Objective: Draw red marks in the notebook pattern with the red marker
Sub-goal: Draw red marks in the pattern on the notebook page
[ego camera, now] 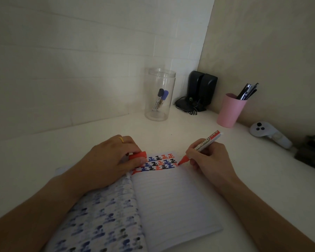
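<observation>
An open lined notebook (171, 200) lies on the white desk in front of me. Rows of red, blue and black marks (160, 163) fill its top lines. My right hand (210, 160) grips the red marker (202, 145), whose red tip touches the page at the right end of the marks. My left hand (111, 159) rests on the notebook's top left corner and holds the red marker cap (137, 155) between its fingers. Ink from earlier marks shows through the left page.
A clear plastic jar (160, 95) with two markers stands at the back. To its right are black speakers (201, 90), a pink cup (229, 110) of pens, a white controller (267, 133) and a dark object (311, 151) at the right edge.
</observation>
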Tool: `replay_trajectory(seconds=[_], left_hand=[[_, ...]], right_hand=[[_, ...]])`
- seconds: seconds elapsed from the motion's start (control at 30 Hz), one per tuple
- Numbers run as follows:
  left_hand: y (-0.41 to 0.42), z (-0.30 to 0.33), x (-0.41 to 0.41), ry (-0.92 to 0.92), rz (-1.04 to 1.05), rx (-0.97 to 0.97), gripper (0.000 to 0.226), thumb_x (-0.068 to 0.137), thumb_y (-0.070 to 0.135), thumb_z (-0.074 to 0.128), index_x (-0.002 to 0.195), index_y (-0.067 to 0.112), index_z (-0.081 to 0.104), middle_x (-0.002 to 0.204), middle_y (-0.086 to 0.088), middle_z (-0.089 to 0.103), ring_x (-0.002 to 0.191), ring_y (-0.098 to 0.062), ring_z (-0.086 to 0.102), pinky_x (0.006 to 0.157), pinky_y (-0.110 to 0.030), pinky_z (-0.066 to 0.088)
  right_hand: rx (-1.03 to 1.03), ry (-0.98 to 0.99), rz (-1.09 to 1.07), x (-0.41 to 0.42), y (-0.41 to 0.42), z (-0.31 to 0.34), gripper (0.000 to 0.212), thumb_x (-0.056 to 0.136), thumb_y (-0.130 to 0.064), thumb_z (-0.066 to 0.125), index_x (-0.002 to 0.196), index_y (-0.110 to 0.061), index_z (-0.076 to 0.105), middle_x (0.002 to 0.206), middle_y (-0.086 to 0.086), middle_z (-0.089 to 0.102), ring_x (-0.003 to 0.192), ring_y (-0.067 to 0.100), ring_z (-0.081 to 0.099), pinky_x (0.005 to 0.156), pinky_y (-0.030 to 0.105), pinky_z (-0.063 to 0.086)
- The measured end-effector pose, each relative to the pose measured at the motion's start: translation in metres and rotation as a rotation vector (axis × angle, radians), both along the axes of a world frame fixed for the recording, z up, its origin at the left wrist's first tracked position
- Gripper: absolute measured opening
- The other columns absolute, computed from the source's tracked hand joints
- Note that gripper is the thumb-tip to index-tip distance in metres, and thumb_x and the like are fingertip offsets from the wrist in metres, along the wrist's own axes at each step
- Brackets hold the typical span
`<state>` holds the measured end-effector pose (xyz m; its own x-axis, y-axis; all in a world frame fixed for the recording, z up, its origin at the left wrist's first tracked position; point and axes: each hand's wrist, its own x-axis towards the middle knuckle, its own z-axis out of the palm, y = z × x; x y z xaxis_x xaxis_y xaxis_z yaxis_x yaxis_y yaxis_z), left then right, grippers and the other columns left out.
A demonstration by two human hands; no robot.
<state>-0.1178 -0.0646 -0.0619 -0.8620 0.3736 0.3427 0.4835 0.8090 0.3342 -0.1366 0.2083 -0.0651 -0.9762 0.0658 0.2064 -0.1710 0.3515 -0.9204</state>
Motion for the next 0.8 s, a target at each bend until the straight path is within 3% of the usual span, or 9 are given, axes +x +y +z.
replay_trajectory(seconds=[0.17, 0.5, 0.8], left_hand=[[-0.0001, -0.0002, 0.0001, 0.007, -0.003, 0.008, 0.041, 0.09, 0.067, 0.041, 0.102, 0.037, 0.067, 0.102, 0.022, 0.061, 0.095, -0.003, 0.054, 0.081, -0.034, 0.052], [0.0007, 0.0007, 0.001, 0.008, -0.003, 0.01, 0.044, 0.089, 0.065, 0.041, 0.104, 0.033, 0.068, 0.104, 0.02, 0.062, 0.095, -0.004, 0.055, 0.082, -0.033, 0.051], [0.0004, -0.0008, -0.0003, 0.025, -0.009, 0.01, 0.037, 0.092, 0.061, 0.046, 0.103, 0.034, 0.068, 0.102, 0.021, 0.061, 0.095, -0.003, 0.055, 0.082, -0.031, 0.05]], right_hand=[[-0.002, -0.005, 0.076, 0.0022, -0.0006, 0.0016, 0.011, 0.081, -0.005, 0.069, 0.074, -0.011, 0.076, 0.056, 0.003, 0.071, 0.05, 0.011, 0.063, 0.05, 0.021, 0.049], [0.017, 0.015, 0.118, 0.0044, -0.0011, 0.0039, 0.013, 0.082, -0.002, 0.069, 0.073, -0.009, 0.075, 0.055, 0.002, 0.071, 0.048, 0.007, 0.063, 0.049, 0.016, 0.049], [0.035, 0.032, 0.015, -0.0008, -0.0015, 0.0001, 0.013, 0.083, -0.012, 0.071, 0.07, -0.014, 0.07, 0.046, -0.018, 0.066, 0.043, -0.005, 0.062, 0.045, 0.008, 0.046]])
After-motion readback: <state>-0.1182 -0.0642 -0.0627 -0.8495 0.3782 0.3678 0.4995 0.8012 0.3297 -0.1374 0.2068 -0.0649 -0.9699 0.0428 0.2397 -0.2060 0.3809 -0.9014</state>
